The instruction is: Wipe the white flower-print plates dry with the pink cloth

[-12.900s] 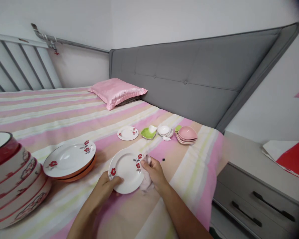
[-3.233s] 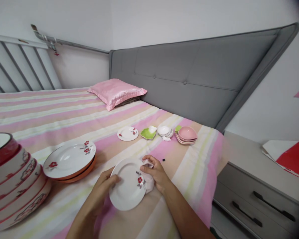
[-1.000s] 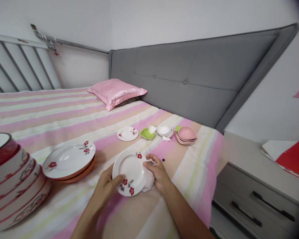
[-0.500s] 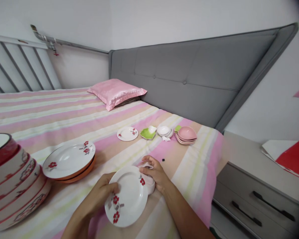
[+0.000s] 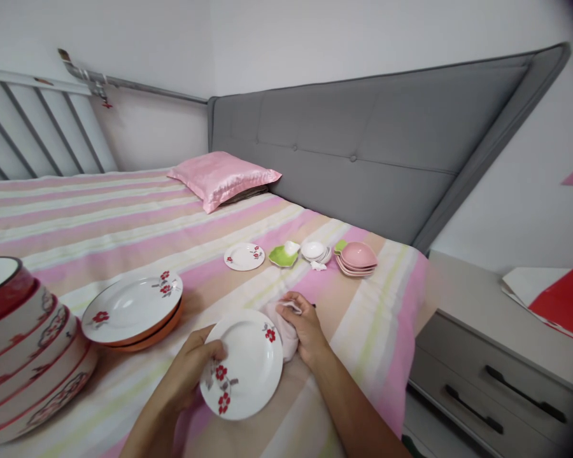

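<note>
A small white plate (image 5: pixel 246 369) with red flowers is tilted up above the bed, and my left hand (image 5: pixel 195 366) grips its left edge, thumb on top. Bunched in my right hand (image 5: pixel 305 327) is a pale pink cloth (image 5: pixel 285 334), which lies against the plate's right rim. To the left, a larger flowered plate (image 5: pixel 134 308) rests on orange-sided dishes (image 5: pixel 155 335). Farther off, a similar small plate (image 5: pixel 244 256) lies flat on the striped bedspread. My left fingers under the plate are hidden.
Stacked bowls (image 5: pixel 26 362) stand at the left edge. Beyond my hands sit a green leaf dish (image 5: pixel 282 256), small white dishes (image 5: pixel 315 250) and stacked pink dishes (image 5: pixel 359 256). A pink pillow (image 5: pixel 224 177) lies by the grey headboard (image 5: pixel 353 127); a nightstand (image 5: pixel 496 331) stands right.
The plate and my left hand have risen slightly. My right hand has shifted a little up and right with the cloth, showing more of it beside the rim and covering the small dark speck.
</note>
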Motion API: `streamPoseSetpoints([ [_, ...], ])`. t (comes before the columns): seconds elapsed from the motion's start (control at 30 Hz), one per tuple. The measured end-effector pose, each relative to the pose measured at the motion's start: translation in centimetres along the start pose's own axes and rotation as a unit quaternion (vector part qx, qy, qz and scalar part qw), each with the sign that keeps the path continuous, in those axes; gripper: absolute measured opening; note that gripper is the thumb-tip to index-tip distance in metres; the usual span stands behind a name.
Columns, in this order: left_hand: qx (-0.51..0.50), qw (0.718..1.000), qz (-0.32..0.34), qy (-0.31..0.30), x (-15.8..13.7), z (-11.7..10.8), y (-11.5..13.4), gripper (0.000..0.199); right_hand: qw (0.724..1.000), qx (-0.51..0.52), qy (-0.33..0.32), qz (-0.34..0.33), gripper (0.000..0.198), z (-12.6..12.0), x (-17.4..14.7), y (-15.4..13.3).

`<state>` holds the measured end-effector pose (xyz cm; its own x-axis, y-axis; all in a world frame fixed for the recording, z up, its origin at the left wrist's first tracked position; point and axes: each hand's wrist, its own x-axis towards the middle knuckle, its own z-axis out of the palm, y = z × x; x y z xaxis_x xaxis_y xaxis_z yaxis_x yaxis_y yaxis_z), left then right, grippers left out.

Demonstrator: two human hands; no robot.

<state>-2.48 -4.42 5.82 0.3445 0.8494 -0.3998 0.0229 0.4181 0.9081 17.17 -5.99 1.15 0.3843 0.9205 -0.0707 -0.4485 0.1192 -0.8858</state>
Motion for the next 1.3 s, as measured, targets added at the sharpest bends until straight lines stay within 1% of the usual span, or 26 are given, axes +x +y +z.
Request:
streamPoseSetpoints([
  [0.07,0.000,1.000,0.007,0.021,0.1,0.0,0.1,0.014,0.996,-0.017,0.056,-0.059,0.038,0.0,0.1,-0.5],
  [0.13,0.002,0.999,0.020,0.040,0.3,0.1,0.1,0.013,0.983,-0.046,0.116,-0.133,0.035,0.0,0.1,-1.2],
  [0.2,0.012,0.998,0.036,0.053,0.5,0.1,0.0,0.010,0.960,-0.075,0.170,-0.211,0.030,0.1,-0.1,-2.0],
  [0.27,0.025,0.997,0.046,0.054,0.7,0.3,-0.3,0.006,0.932,-0.093,0.207,-0.284,0.026,0.5,-0.5,-2.6],
  [0.33,0.033,0.997,0.049,0.048,0.8,0.8,-0.6,0.004,0.910,-0.105,0.209,-0.342,0.024,1.0,-1.1,-2.8],
  [0.4,0.033,0.998,0.047,0.032,0.9,1.4,-0.9,0.004,0.907,-0.121,0.167,-0.367,0.025,1.7,-1.8,-2.6],
  [0.43,0.029,0.998,0.046,0.022,0.9,1.8,-1.0,0.004,0.912,-0.136,0.126,-0.365,0.028,2.0,-2.1,-2.3],
  [0.5,0.015,0.999,0.043,0.002,0.9,2.4,-1.2,0.008,0.926,-0.188,-0.001,-0.328,0.038,2.4,-2.7,-1.5],
  [0.53,0.003,0.999,0.041,-0.006,0.8,2.7,-1.3,0.010,0.924,-0.220,-0.067,-0.304,0.043,2.5,-2.9,-1.2],
  [0.57,-0.014,0.999,0.037,-0.011,0.8,2.9,-1.3,0.012,0.915,-0.255,-0.124,-0.286,0.047,2.5,-3.1,-0.9],
  [0.6,-0.034,0.999,0.033,-0.015,0.7,3.0,-1.4,0.014,0.901,-0.291,-0.165,-0.276,0.049,2.5,-3.3,-0.7],
  [0.63,-0.056,0.998,0.031,-0.017,0.7,3.1,-1.4,0.016,0.886,-0.324,-0.183,-0.277,0.048,2.5,-3.4,-0.6],
  [0.67,-0.078,0.996,0.028,-0.019,0.6,3.1,-1.4,0.017,0.872,-0.353,-0.181,-0.288,0.044,2.4,-3.5,-0.6],
  [0.73,-0.112,0.993,0.020,-0.020,0.7,3.1,-1.5,0.020,0.848,-0.402,-0.141,-0.314,0.035,2.1,-3.4,-0.7],
  [0.8,-0.125,0.992,0.016,-0.008,0.8,3.1,-1.6,0.023,0.825,-0.444,-0.107,-0.332,0.033,1.9,-3.2,-0.7],
  [0.83,-0.128,0.992,0.016,0.003,0.9,3.1,-1.7,0.023,0.810,-0.469,-0.106,-0.336,0.034,1.9,-3.1,-0.6],
  [0.87,-0.130,0.991,0.019,0.015,1.1,3.1,-1.8,0.023,0.792,-0.496,-0.118,-0.337,0.037,1.8,-3.0,-0.5],
  [0.93,-0.132,0.990,0.034,0.029,1.3,3.0,-2.0,0.023,0.756,-0.544,-0.167,-0.324,0.044,1.8,-2.8,-0.1],
  [1.0,-0.133,0.989,0.048,0.043,1.6,2.9,-2.2,0.023,0.733,-0.572,-0.216,-0.299,0.050,1.8,-2.8,0.1],
  [1.03,-0.133,0.988,0.052,0.052,1.7,2.8,-2.3,0.023,0.727,-0.578,-0.234,-0.288,0.051,1.8,-2.8,0.2],
  [1.1,-0.135,0.987,0.054,0.069,1.8,2.7,-2.4,0.022,0.724,-0.578,-0.251,-0.279,0.052,1.8,-2.8,0.2],
  [1.3,-0.153,0.979,0.079,0.107,2.2,2.7,-2.5,0.024,0.724,-0.562,-0.279,-0.287,0.051,1.8,-2.8,-0.2],
])
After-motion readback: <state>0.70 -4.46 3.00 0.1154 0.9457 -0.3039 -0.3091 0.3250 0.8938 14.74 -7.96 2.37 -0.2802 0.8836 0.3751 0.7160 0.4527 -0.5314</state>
